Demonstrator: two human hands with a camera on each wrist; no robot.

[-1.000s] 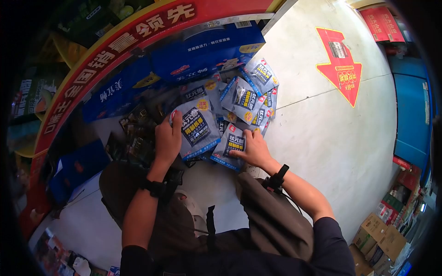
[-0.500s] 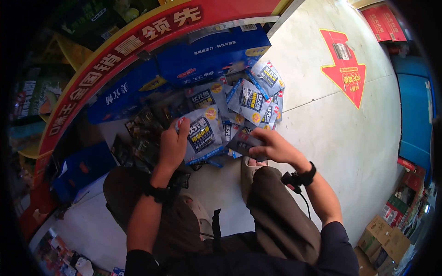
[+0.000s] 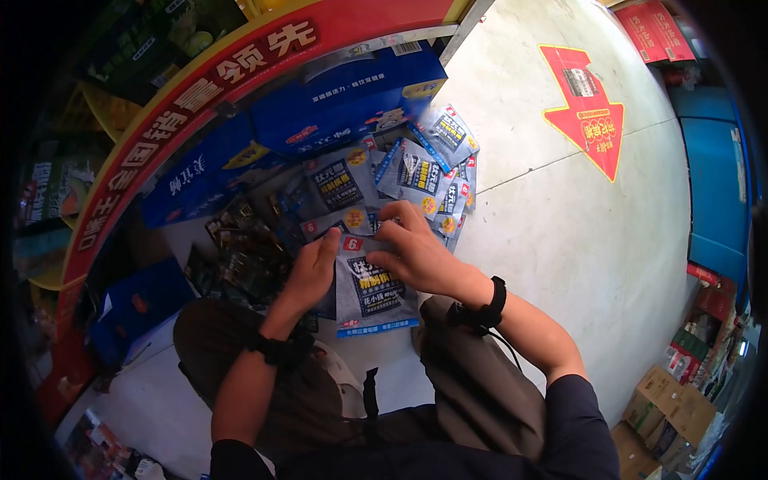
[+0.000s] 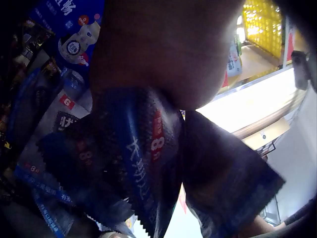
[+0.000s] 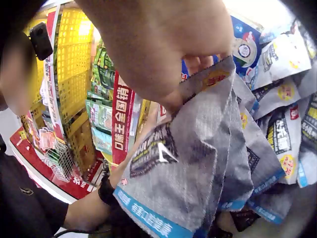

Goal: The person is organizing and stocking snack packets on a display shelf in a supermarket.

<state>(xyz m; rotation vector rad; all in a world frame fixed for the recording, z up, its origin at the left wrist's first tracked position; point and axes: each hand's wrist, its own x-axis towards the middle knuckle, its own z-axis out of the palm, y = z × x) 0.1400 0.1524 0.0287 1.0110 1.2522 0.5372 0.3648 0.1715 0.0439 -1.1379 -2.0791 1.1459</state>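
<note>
My left hand [image 3: 310, 276] grips several grey packets with blue lower edges, fanned out beneath it in the left wrist view. The front packet [image 3: 376, 300] hangs upright, its print facing up at me. My right hand [image 3: 424, 254] lies over that packet's upper right side, thumb on its front. In the right wrist view the right fingers pinch the top edge of a grey packet [image 5: 193, 144]. Just beyond the hands, more grey packets [image 3: 420, 172] lie heaped on the floor against a blue box [image 3: 344, 100].
Small dark packets [image 3: 240, 260] are spread left of my hands, beside another blue box [image 3: 200, 180]. A red display banner [image 3: 192, 88] curves above the boxes. Pale floor [image 3: 528, 240] stretches right, bearing a red arrow sticker [image 3: 588, 116]. Cartons [image 3: 668, 408] stand at lower right.
My right hand lifted a grey packet off the heap and carried it left to the packets in my left hand. The held packets have shifted down, closer to my knees.
</note>
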